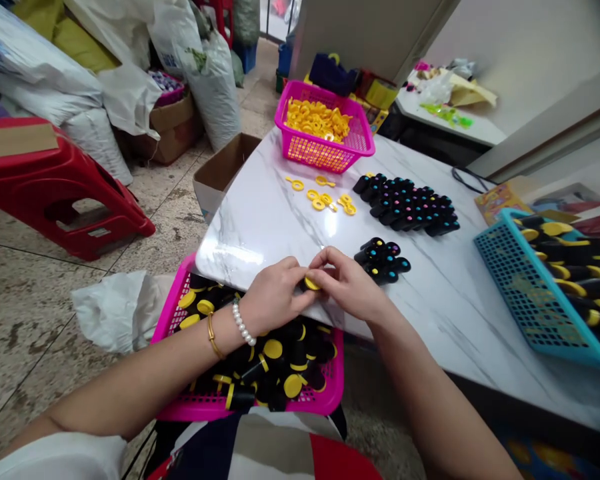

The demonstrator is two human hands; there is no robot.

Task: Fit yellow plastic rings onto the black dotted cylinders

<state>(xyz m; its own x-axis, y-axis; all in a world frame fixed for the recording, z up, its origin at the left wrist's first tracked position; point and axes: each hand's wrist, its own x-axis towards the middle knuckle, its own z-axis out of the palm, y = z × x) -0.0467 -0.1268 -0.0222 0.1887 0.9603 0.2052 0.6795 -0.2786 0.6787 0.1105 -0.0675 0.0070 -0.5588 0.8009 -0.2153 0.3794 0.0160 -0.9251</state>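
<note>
Over the table's near edge, my left hand [275, 291] and my right hand [349, 283] meet with fingers closed around a small black piece with a round yellow cap [312, 284]. My fingers hide most of it. Beneath my left wrist is a pink basket [337, 390] full of black cylinders with yellow caps [273, 349]. Just beyond my right hand stands a small cluster of black cylinders [383, 259] with coloured dots on top. Several loose yellow rings with stems [323, 200] lie farther out on the table.
A marble-patterned table [260, 220] holds a pink basket of yellow parts [325, 150], a larger group of black cylinders [410, 203] and a blue basket of capped cylinders [540, 293]. A red stool [75, 187], cardboard box [225, 167] and white sacks [210, 87] are left.
</note>
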